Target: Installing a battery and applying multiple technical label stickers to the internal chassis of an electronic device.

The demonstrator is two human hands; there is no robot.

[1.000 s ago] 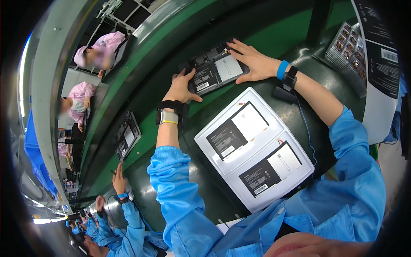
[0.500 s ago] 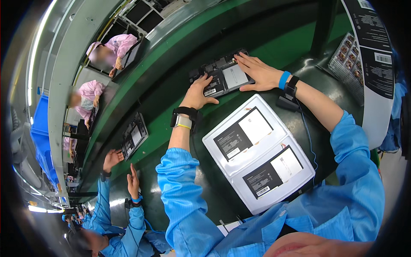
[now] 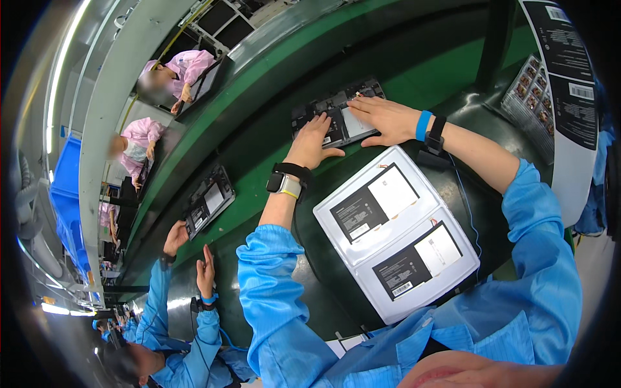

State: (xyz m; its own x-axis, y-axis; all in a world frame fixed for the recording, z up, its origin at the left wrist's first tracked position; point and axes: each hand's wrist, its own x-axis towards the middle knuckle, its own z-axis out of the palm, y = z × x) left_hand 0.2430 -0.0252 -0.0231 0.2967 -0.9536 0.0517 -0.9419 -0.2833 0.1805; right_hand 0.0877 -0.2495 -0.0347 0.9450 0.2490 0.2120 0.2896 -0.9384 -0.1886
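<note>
An opened laptop base [image 3: 333, 100] lies on the green strip ahead of me, its dark inner parts showing. Inside it is a flat laptop battery [image 3: 353, 125], half black and half white. My left hand [image 3: 310, 145] rests over the black half with its fingers stretched out and thumb apart. Over the white half, my right hand [image 3: 388, 121] lies flat with fingers extended, covering much of it. Closer to me, a white plastic tray [image 3: 362, 264] carries two similar batteries, one farther [image 3: 354, 215] and one nearer [image 3: 403, 270].
Left along the line, a co-worker's hands [image 3: 206, 271] are near another opened laptop base [image 3: 210, 199]. Clear stacked trays of small parts [image 3: 527, 97] stand at the right beside a hanging printed sheet [image 3: 572, 97]. A thin blue cord [image 3: 467, 207] runs past the white tray.
My left fingers have moved farther over the battery's black half. The right hand has slid a little left and nearer, covering more of the white half. The whole view has shifted slightly.
</note>
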